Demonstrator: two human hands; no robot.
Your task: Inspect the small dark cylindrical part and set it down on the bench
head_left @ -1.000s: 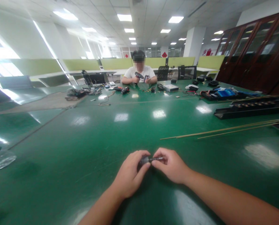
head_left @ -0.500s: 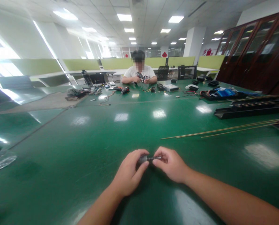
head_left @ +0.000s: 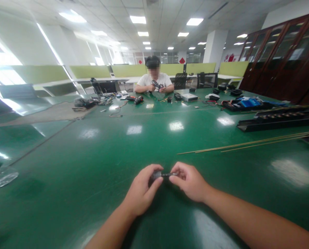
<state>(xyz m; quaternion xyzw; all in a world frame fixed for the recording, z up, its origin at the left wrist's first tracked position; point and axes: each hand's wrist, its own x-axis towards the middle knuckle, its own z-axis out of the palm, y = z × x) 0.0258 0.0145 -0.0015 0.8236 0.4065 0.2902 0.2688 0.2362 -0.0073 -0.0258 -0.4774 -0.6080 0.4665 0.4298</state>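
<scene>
Near the front of the green table [head_left: 113, 148], my left hand [head_left: 143, 190] grips a short grey cylindrical piece [head_left: 157, 174] between thumb and fingers. A thin dark rod [head_left: 166, 175] extends from that piece toward the right. Its other end is pinched by the thumb and fingertips of my right hand [head_left: 189, 180]. Both hands are just above the tabletop, with a small gap between them that the rod spans. Fine details of the piece and rod are too blurred to tell.
Long thin brass-coloured rods [head_left: 237, 144] lie to the right, before a black channel [head_left: 273, 122]. A seated person [head_left: 154, 79] across the table holds a dark tool. Tools and parts [head_left: 138, 100] lie along the far side; a clear round object [head_left: 2, 178] is at left.
My left hand has shifted slightly left with the grey piece, and a little more space shows between the hands. My right hand is almost unmoved.
</scene>
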